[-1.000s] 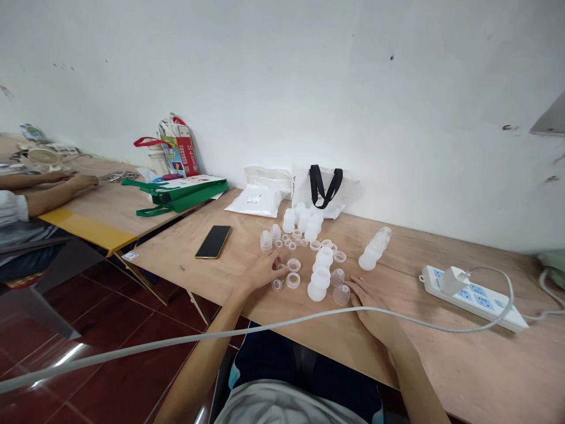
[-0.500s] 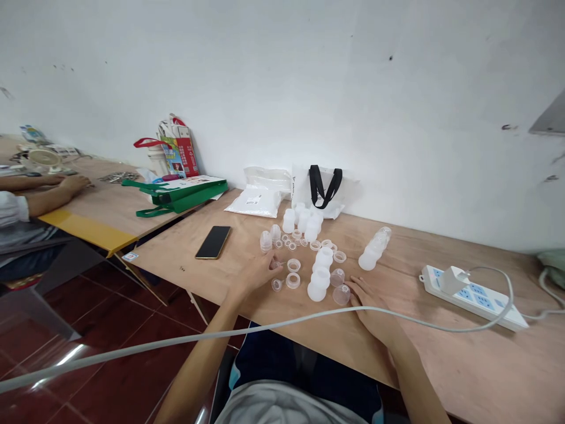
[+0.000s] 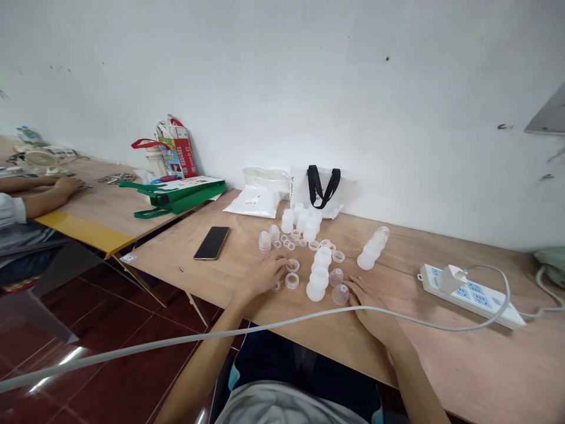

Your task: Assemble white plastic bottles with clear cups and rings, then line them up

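Note:
Several small translucent white plastic bottles point(image 3: 316, 287), caps and rings point(image 3: 292, 281) lie scattered on the wooden table point(image 3: 229, 259) in front of me. My left hand point(image 3: 263, 275) rests palm down with curled fingers over a small clear piece point(image 3: 276, 286), beside the rings. Flat on the table lies my right hand point(image 3: 369, 309), fingers stretched out, its fingertips next to a clear dome cap point(image 3: 340, 294). A row of stacked bottles point(image 3: 373, 248) lies further back.
A black phone point(image 3: 212, 242) lies left of the parts. White plastic bags point(image 3: 260, 200) and a bag with black handles point(image 3: 323, 185) lean at the wall. A power strip point(image 3: 472, 295) with cable sits right. Another person's arms point(image 3: 42, 197) rest on the neighbouring table, near a green bag point(image 3: 179, 194).
My left hand has slid slightly down and closed over the small clear piece near the rings. The right hand has stayed in place.

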Motion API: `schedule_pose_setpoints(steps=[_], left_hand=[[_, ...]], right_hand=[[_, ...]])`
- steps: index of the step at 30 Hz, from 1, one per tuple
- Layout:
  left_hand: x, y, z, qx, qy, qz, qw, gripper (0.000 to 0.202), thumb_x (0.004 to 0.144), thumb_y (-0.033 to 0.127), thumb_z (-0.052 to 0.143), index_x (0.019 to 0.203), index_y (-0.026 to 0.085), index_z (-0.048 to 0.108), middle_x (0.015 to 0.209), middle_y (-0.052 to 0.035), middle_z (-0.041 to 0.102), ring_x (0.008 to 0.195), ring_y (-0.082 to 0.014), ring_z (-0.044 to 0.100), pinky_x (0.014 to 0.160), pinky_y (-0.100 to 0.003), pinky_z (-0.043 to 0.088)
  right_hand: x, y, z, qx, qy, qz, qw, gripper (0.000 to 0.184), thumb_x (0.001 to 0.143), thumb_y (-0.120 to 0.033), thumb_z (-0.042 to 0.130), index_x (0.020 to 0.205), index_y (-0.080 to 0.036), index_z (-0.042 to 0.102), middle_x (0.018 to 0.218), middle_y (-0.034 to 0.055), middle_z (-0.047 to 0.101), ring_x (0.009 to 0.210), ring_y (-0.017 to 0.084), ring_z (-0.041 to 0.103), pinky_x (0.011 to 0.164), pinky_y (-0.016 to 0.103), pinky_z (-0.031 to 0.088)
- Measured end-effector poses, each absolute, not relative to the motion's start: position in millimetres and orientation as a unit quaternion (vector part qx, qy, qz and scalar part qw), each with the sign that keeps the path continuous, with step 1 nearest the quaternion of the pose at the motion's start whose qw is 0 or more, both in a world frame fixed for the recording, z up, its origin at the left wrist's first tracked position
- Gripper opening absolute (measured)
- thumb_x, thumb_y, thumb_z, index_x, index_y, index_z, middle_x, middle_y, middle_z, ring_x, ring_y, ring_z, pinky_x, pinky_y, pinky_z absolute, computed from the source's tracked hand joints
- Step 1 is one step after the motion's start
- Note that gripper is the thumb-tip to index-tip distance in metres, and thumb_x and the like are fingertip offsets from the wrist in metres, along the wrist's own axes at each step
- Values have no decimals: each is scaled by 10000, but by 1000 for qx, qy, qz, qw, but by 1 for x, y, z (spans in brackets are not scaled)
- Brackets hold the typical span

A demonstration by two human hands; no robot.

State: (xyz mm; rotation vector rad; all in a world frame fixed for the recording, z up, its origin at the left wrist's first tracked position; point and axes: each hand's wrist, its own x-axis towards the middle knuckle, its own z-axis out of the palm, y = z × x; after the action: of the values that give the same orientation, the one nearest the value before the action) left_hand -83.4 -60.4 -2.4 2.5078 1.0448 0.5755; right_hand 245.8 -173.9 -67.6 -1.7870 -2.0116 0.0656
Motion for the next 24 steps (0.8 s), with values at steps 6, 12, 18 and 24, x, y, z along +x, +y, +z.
schedule_pose_setpoints(steps=[6,12,18,24], left_hand=[[-81,-60,-9,874,408,202,174,303,1040,319,440,1084,184,707,1116,-108,653,1004,-249,626,923,-396,492],[-89,-51,-9,846,407,209,275,335,1025,394,471,1020,171,721,1024,-98,695,888,-225,636,813,-335,474],[-105,-45,-3,845,369,194,335,357,1009,420,496,1139,193,740,1085,-98,737,965,-238,653,851,-318,470],[-109,-45,1,850,384,170,318,327,956,343,532,1157,183,734,968,-67,721,846,-220,628,791,-309,462]], right_hand=[[244,-175,-64,-646,-732,22,214,445,1007,-310,351,1313,-191,652,1485,129,582,1418,317,508,1167,546,439],[244,-176,-64,-652,-728,22,209,443,1010,-323,358,1323,-207,649,1493,113,578,1422,320,504,1166,545,439],[247,-173,-68,-655,-726,25,209,424,998,-331,391,1316,-230,653,1485,100,587,1422,320,507,1177,550,428],[250,-171,-68,-653,-729,33,203,447,1000,-341,376,1332,-211,647,1484,118,588,1425,316,504,1180,548,428]])
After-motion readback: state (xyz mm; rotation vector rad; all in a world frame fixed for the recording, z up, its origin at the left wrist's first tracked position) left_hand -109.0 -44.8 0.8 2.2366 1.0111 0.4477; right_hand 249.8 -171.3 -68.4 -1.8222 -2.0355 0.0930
